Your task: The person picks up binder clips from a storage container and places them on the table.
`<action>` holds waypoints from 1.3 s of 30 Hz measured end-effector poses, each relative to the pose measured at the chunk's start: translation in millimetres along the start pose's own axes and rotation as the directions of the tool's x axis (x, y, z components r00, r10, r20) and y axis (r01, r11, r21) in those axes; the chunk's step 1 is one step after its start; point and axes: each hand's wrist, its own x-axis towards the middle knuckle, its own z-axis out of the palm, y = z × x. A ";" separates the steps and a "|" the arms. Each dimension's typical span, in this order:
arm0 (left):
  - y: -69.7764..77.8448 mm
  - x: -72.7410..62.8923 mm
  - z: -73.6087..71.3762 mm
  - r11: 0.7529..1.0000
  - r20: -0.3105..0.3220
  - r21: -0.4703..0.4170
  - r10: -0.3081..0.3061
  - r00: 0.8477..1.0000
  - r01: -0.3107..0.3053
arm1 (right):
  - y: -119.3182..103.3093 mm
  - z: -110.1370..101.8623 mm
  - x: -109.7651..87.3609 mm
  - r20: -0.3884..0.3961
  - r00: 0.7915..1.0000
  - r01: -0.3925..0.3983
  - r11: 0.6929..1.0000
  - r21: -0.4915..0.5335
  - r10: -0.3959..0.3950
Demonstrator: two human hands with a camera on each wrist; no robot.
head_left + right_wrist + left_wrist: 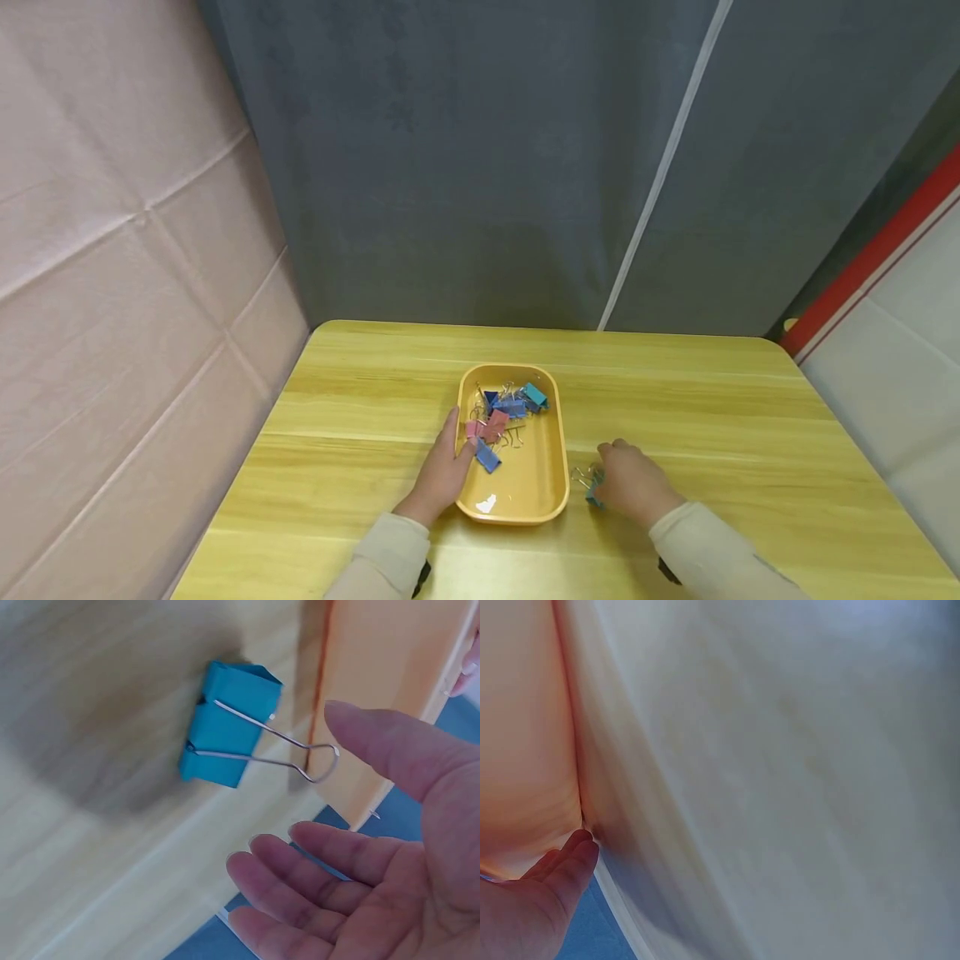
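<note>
My left hand (pixel 442 468) holds the left side of a yellow plastic tray (pixel 525 498), thumb at the rim and fingers along the outer wall. In the left wrist view, its fingertips lie against the tray's side. Beyond the tray's right side, my right hand (pixel 636 483) reaches down at a teal binder clip (pixel 595 493) on the table. The right wrist view has thumb and fingers spread apart around the wire handles of that teal clip (pixel 232 727). Inside the tray are a blue binder clip (pixel 488 456), a pink one (pixel 495 426), a teal one (pixel 535 395) and several others.
The wood-grain table (pixel 360 400) extends on both sides of the tray. A dark grey curtain (pixel 480 167) hangs behind its far edge. Pale pink cloth (pixel 112 333) covers the left side, and a white panel with a red border (pixel 877 250) stands on the right.
</note>
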 end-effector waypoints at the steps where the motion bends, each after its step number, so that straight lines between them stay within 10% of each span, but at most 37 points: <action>1: -0.5 0.2 0.3 1.000 -0.002 -0.001 0.004 1.000 -0.004 | -0.9 -2.0 -0.2 0.000 1.000 -0.005 1.000 -0.002 0.005; 26: -2.0 1.8 2.0 1.000 -0.009 -0.013 0.013 1.000 -0.013 | -36.9 -15.2 1.1 -0.173 0.966 0.193 0.981 -0.020 -0.193; 39: -0.6 0.1 1.4 1.000 -0.011 -0.016 0.016 1.000 -0.017 | -51.6 -11.9 11.5 -0.122 0.940 0.314 0.948 -0.052 -0.318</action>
